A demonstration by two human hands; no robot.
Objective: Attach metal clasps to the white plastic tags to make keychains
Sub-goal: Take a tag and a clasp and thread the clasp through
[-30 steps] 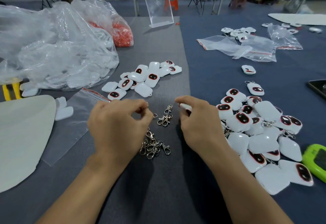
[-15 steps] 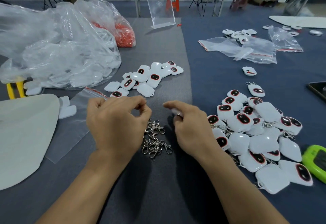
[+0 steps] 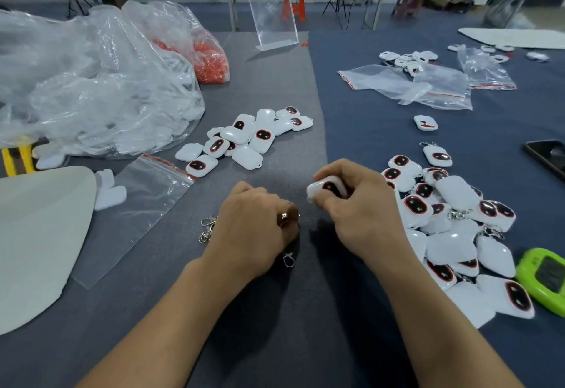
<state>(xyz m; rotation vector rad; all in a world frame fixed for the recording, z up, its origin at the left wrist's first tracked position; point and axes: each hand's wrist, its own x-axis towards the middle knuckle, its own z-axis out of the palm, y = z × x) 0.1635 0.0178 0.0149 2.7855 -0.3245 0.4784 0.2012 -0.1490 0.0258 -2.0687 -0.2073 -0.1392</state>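
Holds a white tag [image 3: 325, 189] in the right hand [image 3: 363, 219], with fingers curled round it and its dark, red-edged face turned up, just over the grey surface [image 3: 275, 311]. Pinches a small shiny metal clasp [image 3: 284, 217] in the left hand [image 3: 253, 231], with fingers curled in tight. Has the clasp near the tag, not touching it. Covers most of the loose clasps [image 3: 209, 228] with the left hand, with a few poking out on its left side and one little ring down by the wrist. Has a heap of plain tags [image 3: 247, 140] further back in the middle, and a big heap of tags with clasps [image 3: 452, 222] just to the right of the right hand. Has a flat zip bag [image 3: 137, 204] on the left, a big crinkly clear bag [image 3: 91, 88] behind it, and a bag of red bits [image 3: 211, 60] next to that. Has a green gadget [image 3: 547, 280] and a dark phone [image 3: 547, 155] at the right edge, and a clear stand [image 3: 272, 11] far back.
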